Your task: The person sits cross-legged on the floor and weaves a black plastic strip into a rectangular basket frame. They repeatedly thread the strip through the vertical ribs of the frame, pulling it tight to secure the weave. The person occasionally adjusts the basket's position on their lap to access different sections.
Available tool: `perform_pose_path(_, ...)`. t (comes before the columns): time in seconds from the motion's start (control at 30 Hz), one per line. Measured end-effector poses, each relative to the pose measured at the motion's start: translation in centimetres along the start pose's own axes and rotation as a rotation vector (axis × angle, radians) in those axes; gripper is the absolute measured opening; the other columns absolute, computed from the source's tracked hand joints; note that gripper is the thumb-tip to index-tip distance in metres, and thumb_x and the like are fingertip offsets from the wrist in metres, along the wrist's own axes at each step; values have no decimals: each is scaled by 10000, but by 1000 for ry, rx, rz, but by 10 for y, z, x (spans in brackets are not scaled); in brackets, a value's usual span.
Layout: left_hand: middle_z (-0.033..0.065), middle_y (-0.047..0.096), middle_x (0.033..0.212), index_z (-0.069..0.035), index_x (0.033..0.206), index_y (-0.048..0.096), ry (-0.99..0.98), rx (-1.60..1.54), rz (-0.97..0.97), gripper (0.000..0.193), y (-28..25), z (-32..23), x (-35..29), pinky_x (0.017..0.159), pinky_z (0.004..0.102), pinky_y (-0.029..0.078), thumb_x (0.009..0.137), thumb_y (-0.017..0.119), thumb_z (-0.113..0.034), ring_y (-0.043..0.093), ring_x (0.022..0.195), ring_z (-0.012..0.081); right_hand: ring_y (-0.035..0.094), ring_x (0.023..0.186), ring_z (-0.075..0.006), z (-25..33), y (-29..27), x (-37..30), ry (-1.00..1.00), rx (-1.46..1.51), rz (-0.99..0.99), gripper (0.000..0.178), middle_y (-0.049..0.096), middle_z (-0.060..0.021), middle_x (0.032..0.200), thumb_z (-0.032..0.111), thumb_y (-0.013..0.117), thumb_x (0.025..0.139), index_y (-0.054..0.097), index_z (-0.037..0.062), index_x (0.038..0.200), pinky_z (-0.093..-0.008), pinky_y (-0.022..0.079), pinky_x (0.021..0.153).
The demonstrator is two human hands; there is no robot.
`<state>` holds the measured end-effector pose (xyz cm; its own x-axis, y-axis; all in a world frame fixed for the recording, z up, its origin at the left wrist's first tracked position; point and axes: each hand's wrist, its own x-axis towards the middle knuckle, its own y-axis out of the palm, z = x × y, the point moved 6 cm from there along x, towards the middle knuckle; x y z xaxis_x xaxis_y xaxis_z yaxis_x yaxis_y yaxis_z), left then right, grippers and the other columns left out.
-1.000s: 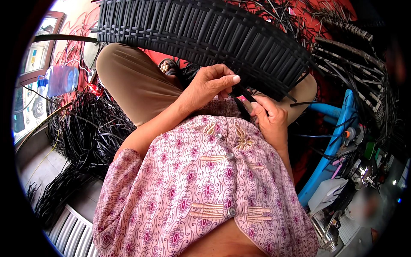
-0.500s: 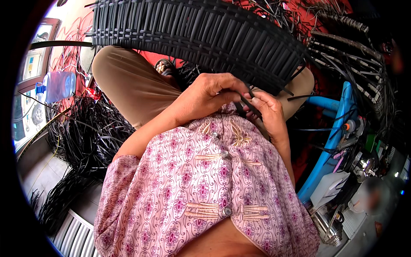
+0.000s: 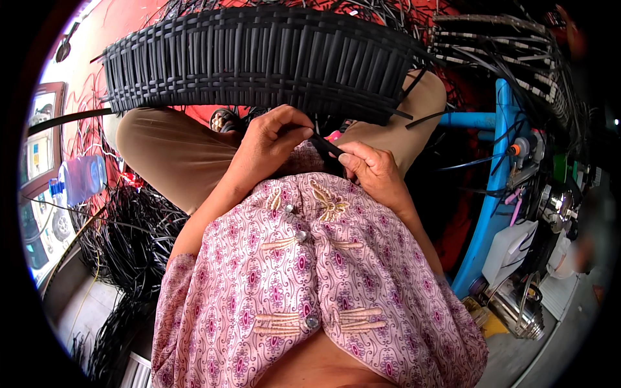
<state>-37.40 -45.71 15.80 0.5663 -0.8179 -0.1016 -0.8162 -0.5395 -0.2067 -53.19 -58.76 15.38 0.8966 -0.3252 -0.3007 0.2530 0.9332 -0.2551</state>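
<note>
Between my hands runs a short, flat black strip [image 3: 327, 146], like a length of plastic rattan. My left hand [image 3: 274, 140] pinches its upper left end between thumb and fingers. Lower and to the right, my right hand [image 3: 374, 169] grips the other end, thumb on top. Just beyond them, a curved black woven panel [image 3: 252, 61] lies across my knees, with dense vertical strands and woven bands along its long edges. Loose strip ends jut from its right corner, close to my right knee.
A big tangle of black strips [image 3: 132, 236] lies at my left, near a clear blue water jug [image 3: 83, 179]. On my right stand a blue frame [image 3: 486, 220], a metal flask [image 3: 515, 309] and a white container [image 3: 511, 251]. A strip-wrapped frame [image 3: 498, 48] rests at the far right.
My hands have moved apart, and the black strip now shows stretched between them. The whole view has shifted, so the panel appears farther left and more level.
</note>
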Motion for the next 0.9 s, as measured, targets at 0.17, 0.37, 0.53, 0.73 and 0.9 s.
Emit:
perform_pose_path(0.17, 6, 676, 872, -4, 985, 679, -158, -302, 28, 98, 9, 14, -1, 695, 222, 496, 895, 682, 35, 619, 786, 74, 685, 651, -227, -4, -3, -3, -71, -72, -40, 224, 684, -109, 703, 87, 613, 955, 662, 25, 1165, -346, 526, 625)
perform_pose_path(0.37, 21, 699, 923, 11, 1019, 693, -165, -255, 47, 131, 15, 14, 2, 765, 226, 535, 895, 677, 51, 663, 849, 87, 711, 733, -291, -7, -6, -1, -11, -270, -18, 252, 716, -150, 793, 168, 622, 962, 659, 40, 1176, -389, 545, 698)
perform_pose_path(0.53, 36, 704, 926, 24, 1035, 709, -99, -269, 73, 149, 26, 2, 9, 800, 242, 546, 897, 664, 60, 673, 867, 100, 716, 764, -305, 2, -7, 1, -197, -192, -180, 257, 726, -171, 859, 233, 662, 951, 696, 46, 1124, -385, 543, 700)
perform_pose_path(0.73, 52, 708, 971, 28, 1016, 707, -76, -200, 124, 135, 38, -8, 14, 836, 243, 547, 907, 647, 83, 680, 894, 114, 710, 715, -246, -10, -16, 0, -171, -24, -285, 198, 724, -154, 834, 170, 707, 922, 718, 26, 1057, -334, 531, 641)
perform_pose_path(0.9, 47, 724, 917, 24, 1029, 718, -66, -212, 125, 155, 48, -11, 18, 797, 233, 547, 898, 656, 77, 679, 874, 93, 686, 671, -184, -11, -22, -4, -146, 19, -291, 165, 718, -130, 806, 138, 703, 921, 720, 20, 1034, -307, 521, 624)
